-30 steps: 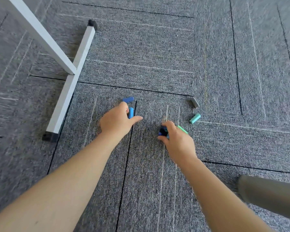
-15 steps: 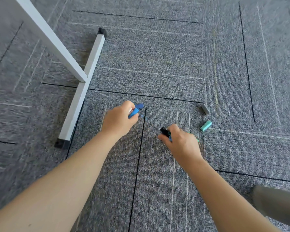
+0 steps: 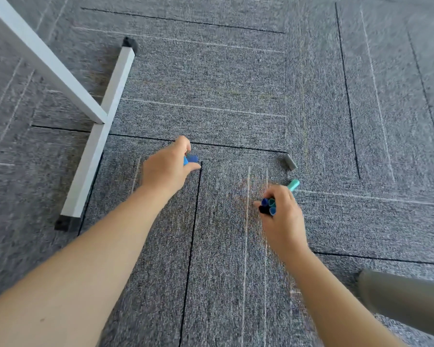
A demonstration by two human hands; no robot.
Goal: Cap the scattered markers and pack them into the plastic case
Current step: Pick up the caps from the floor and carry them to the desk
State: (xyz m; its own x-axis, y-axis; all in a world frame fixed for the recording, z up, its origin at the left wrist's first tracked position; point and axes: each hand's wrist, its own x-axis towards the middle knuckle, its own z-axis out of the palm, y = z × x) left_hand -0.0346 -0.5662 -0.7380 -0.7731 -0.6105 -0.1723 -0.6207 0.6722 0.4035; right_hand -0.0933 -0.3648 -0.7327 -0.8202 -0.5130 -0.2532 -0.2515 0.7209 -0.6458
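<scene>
Markers: light, stiff plastic, smooth barrels, likely slippery when bunched; best taking each mid-barrel, fingers wrapped round.

Right hand (image 3: 282,216) clamping a bundle of markers (image 3: 268,206), near right on the carpet (image 3: 211,71). Ends of the bundle facing up toward the camera, long axes running down into the palm, roughly upright. Dark blue, teal, black and light blue ends showing; capped or bare not resolvable.

Left hand (image 3: 167,169) pinching blue pieces (image 3: 191,159) between thumb and fingers, left of centre, just above the floor. Mostly hidden by the fingers, so axis not readable.

Teal cap (image 3: 293,184) lying just beyond the right hand, long axis slanting far-right to near-left. Grey cap (image 3: 290,162) lying a little farther, slanting far-left to near-right. Both small and light, needing a fingertip pinch.

Plastic case not in view. White table leg (image 3: 98,131) far left.
</scene>
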